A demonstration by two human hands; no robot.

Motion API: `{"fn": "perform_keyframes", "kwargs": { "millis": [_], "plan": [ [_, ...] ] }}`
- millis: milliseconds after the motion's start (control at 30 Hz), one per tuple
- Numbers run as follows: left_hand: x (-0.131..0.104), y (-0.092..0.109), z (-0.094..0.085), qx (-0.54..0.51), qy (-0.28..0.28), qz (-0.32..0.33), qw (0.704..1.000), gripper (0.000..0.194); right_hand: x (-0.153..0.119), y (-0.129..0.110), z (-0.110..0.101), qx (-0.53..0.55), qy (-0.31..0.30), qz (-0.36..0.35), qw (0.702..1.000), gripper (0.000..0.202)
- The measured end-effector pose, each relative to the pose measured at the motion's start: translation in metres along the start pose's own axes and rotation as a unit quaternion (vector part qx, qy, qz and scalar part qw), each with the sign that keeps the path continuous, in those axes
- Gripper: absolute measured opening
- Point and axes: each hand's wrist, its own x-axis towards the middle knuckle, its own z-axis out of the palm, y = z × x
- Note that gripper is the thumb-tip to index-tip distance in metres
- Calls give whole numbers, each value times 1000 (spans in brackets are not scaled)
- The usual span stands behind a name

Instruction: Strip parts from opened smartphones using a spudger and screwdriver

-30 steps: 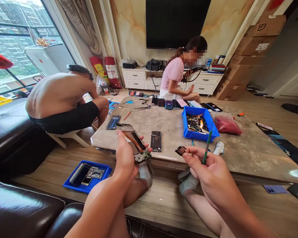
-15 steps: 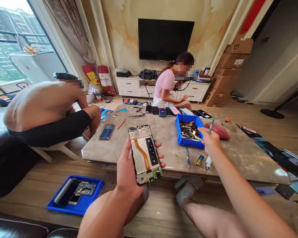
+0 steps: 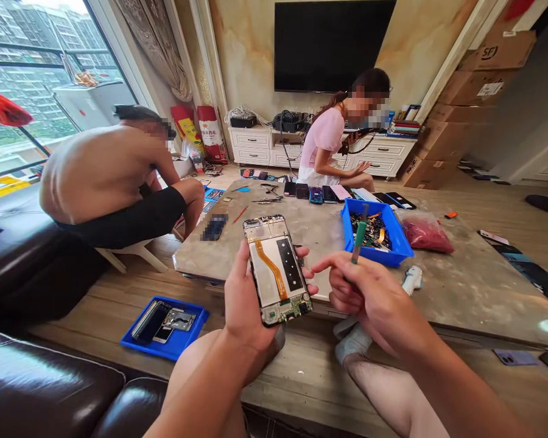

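My left hand (image 3: 243, 298) is closed around an opened phone (image 3: 265, 291), back removed, with an orange flex cable (image 3: 270, 271), a black strip and a green circuit board at its lower end. It is held above the near edge of the table. In my right hand (image 3: 369, 289), just right of the phone, is a slim green-handled tool (image 3: 360, 236) pointing upward; what its tip is I cannot make out. The index finger of that hand reaches toward the phone. Behind it stands a blue bin (image 3: 399, 258) full of small phone parts.
On the stone-look table (image 3: 205, 261) lie a red bag (image 3: 427, 236), a white tool (image 3: 412, 280), a red pen-like stick (image 3: 240, 214) and a row of phones (image 3: 316, 194). A blue tray (image 3: 139, 347) is on the floor at left. Two people sit nearby.
My right hand has come from the blue bin toward the phone, still holding the green-handled tool. The phone stays in my left hand. The view has shifted slightly.
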Motion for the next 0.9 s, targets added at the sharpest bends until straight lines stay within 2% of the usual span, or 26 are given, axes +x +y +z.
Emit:
{"fn": "perform_keyframes", "kwargs": {
  "millis": [67, 200, 367, 433, 533, 600, 667, 767, 900],
  "plan": [
    [1, 2, -2, 3, 4, 2, 1000, 58, -1, -1, 0, 14, 0, -19, 1000, 49],
    [0, 5, -4, -6, -10, 7, 1000, 60, -13, -5, -2, -114, 10, -83, 990, 52],
    [-5, 8, -4, -23, -20, -22, 999, 64, -31, -6, 4, -178, -9, -119, 977, 28],
    [-6, 9, -4, -22, -24, -24, 999, 64, -33, -6, 4, -204, 5, -145, 968, 20],
    [-5, 8, -4, -20, -26, -3, 999, 61, -31, -6, 0, -224, 31, -174, 958, 22],
    [-4, 7, -3, -15, -16, 6, 1000, 61, -28, -5, -4, -208, 35, -169, 963, 35],
    [-3, 6, -2, -1, -5, 9, 1000, 63, -25, -3, -7, -175, 32, -133, 975, 40],
    [-4, 2, 1, 36, -1, -2, 999, 66, -20, 0, -7, -163, 57, -68, 983, 28],
    [-6, -9, -2, 101, -9, -11, 995, 65, -13, 1, -5, -227, 127, -74, 963, 27]
  ]
}}
